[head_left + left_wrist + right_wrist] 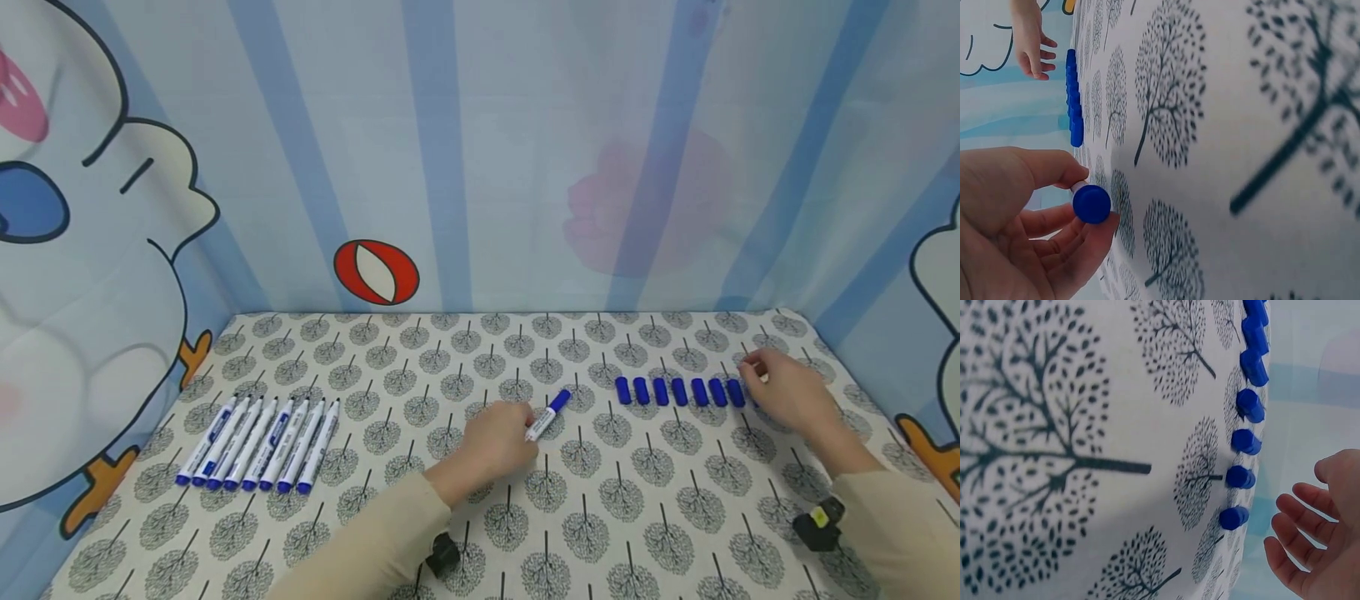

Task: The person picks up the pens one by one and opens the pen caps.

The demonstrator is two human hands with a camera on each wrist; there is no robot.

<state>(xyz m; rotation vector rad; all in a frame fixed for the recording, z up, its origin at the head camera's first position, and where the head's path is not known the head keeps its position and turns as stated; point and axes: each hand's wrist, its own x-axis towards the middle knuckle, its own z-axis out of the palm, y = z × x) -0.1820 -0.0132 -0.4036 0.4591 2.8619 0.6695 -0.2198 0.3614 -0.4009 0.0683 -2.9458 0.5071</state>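
Observation:
My left hand [498,437] pinches a whiteboard marker [550,414] over the middle of the table, its blue cap on and pointing up and to the right. In the left wrist view the marker's round blue end [1091,204] faces the camera between thumb and fingers. At the right, my right hand [791,392] hovers beside the end of a row of several loose blue marker caps [679,392]. Its fingers look loosely bent in the right wrist view, with nothing in them, apart from the nearest cap [1233,518].
Several uncapped whiteboard markers [277,442] lie side by side at the left, dark tips toward the back. A tree-patterned cloth [585,533] covers the table. Behind it hangs a striped blue curtain [510,167] with cartoon figures.

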